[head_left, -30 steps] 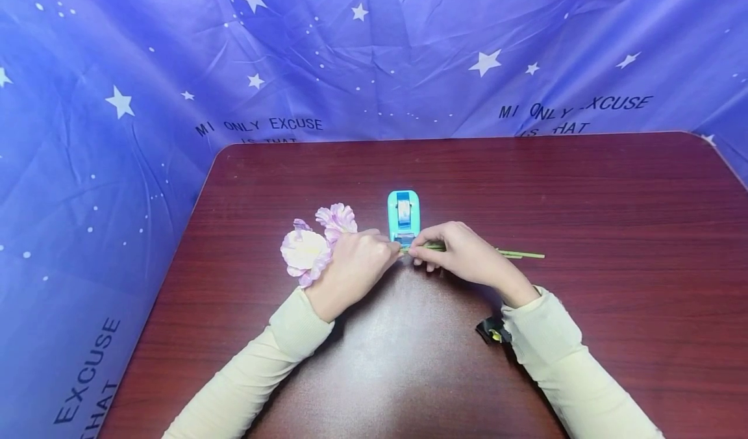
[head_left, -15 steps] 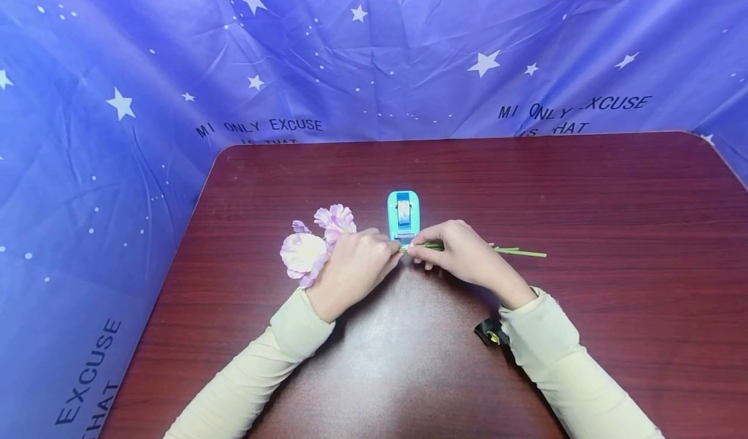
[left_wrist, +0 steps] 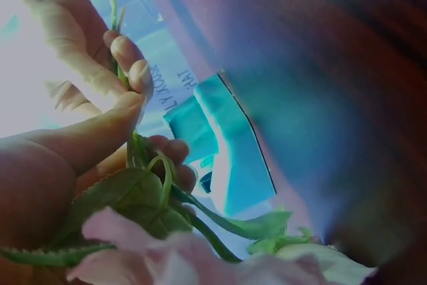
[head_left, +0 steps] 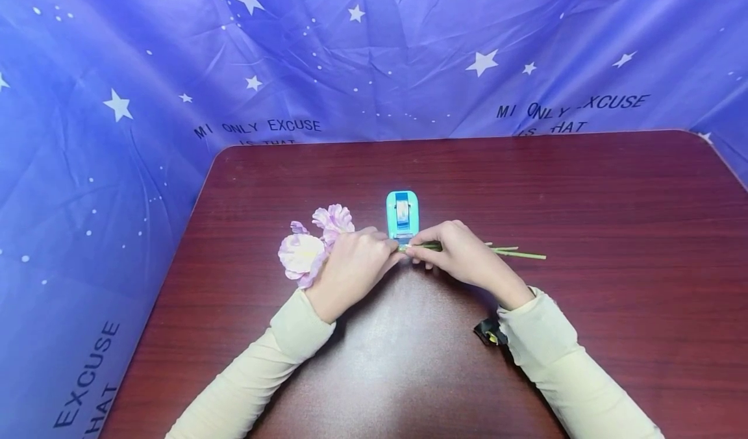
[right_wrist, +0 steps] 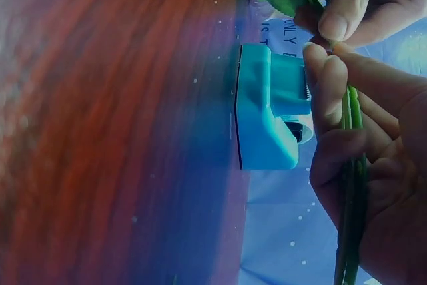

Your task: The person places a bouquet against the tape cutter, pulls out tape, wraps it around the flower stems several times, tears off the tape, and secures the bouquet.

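Observation:
Pink-and-white flowers point(head_left: 302, 255) on long green stems point(head_left: 528, 255) lie across both hands, blooms at the left and stem ends at the right. My left hand point(head_left: 358, 260) pinches the stems just below the leaves point(left_wrist: 120, 195), thumb against curled fingers. Close beside it, my right hand point(head_left: 458, 252) pinches the same stems between thumb and fingertips. In the right wrist view the stems point(right_wrist: 353, 165) run down across the right palm. Right behind the fingertips stands a turquoise tape dispenser point(head_left: 413, 217) holding a roll of tape. The fingers hide the pinched stretch of stem.
A small black object with a bit of yellow point(head_left: 489, 331) lies beside the right sleeve cuff. The dark red wooden table point(head_left: 631, 231) ends at a rounded far edge, and a blue star-printed cloth point(head_left: 374, 56) hangs behind it.
The stem ends beyond my right hand have turned and fanned slightly apart. Both hands keep their grip in nearly the same place, and the tape dispenser stays put.

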Action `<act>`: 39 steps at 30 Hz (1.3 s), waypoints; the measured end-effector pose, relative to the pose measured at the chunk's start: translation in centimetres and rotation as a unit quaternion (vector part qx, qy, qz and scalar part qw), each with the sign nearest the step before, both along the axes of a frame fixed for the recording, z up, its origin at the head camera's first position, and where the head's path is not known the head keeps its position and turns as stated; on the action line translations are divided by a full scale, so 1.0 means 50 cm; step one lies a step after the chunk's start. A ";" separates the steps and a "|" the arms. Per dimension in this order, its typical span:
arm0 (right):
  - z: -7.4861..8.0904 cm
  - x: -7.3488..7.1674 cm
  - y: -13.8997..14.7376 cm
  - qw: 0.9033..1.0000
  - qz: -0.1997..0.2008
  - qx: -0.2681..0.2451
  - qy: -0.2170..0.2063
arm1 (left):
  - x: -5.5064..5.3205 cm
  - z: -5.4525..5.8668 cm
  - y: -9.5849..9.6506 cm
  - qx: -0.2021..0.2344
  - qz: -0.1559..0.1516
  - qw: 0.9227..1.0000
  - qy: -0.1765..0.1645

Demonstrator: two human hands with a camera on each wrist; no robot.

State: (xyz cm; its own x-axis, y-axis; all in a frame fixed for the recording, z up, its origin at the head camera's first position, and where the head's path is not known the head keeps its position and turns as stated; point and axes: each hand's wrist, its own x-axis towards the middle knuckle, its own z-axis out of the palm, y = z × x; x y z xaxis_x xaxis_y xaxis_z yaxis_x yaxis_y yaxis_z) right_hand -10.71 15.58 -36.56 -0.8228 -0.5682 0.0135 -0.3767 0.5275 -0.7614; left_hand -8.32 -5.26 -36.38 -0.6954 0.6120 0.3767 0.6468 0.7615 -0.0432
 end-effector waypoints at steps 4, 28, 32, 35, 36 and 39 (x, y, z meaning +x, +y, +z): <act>-0.001 -0.001 0.001 1.000 0.001 0.002 0.009 | -0.002 -0.002 0.002 0.012 -0.009 1.000 0.002; -0.006 -0.002 0.002 0.993 0.001 0.027 0.119 | -0.012 -0.001 0.001 0.040 -0.024 0.994 -0.095; -0.003 -0.001 0.001 0.993 -0.008 0.024 0.113 | -0.012 -0.003 0.003 0.032 -0.021 0.996 -0.081; -0.002 -0.001 0.000 0.996 -0.018 0.017 0.091 | -0.011 -0.006 0.004 0.025 -0.020 0.997 -0.064; -0.002 0.000 0.000 0.996 -0.022 0.015 0.083 | -0.011 -0.006 0.004 0.023 -0.021 0.998 -0.058; 0.001 0.001 -0.002 0.998 -0.034 0.012 0.055 | -0.011 -0.009 0.005 0.019 -0.019 0.999 -0.041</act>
State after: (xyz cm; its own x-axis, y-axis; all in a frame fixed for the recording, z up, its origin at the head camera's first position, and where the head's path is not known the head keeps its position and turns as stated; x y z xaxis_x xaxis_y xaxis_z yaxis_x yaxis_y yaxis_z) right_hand -10.66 15.47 -36.51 -0.8537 -0.5125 0.0928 -0.4201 0.5722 -0.7044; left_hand -8.87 -5.03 -36.81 -0.7013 0.6248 0.3432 0.6753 0.7365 0.0391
